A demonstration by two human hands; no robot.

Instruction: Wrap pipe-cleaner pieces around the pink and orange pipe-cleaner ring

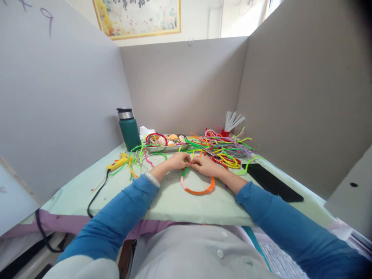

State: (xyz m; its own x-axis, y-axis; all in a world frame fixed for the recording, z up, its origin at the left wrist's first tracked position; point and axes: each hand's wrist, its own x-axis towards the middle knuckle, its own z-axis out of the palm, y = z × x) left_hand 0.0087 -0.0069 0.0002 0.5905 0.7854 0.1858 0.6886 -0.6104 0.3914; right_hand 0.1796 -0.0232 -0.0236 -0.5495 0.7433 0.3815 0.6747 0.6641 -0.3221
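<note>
A ring wrapped in fuzzy pipe cleaner (200, 192), with orange, pink and green sections, lies on the pale green tabletop (168, 201). Its upper part is hidden by the hands. My left hand (180, 160) is pinched at the ring's top left, by the green section. Close beside it, fingertips nearly touching, my right hand (204, 164) is also pinched at the ring's top. Both hands' fingers are closed around the top of the ring, though the exact strand between them is too small to make out.
A yellow glue gun (117, 162) with a black cord and a green bottle (128, 131) stand left. Behind are a metal tray (174, 147) of shells, piled pipe cleaners (215, 139), scissors and a red cup (225, 133) of glue sticks. A black phone-like slab (271, 182) lies right. Grey partitions surround the table.
</note>
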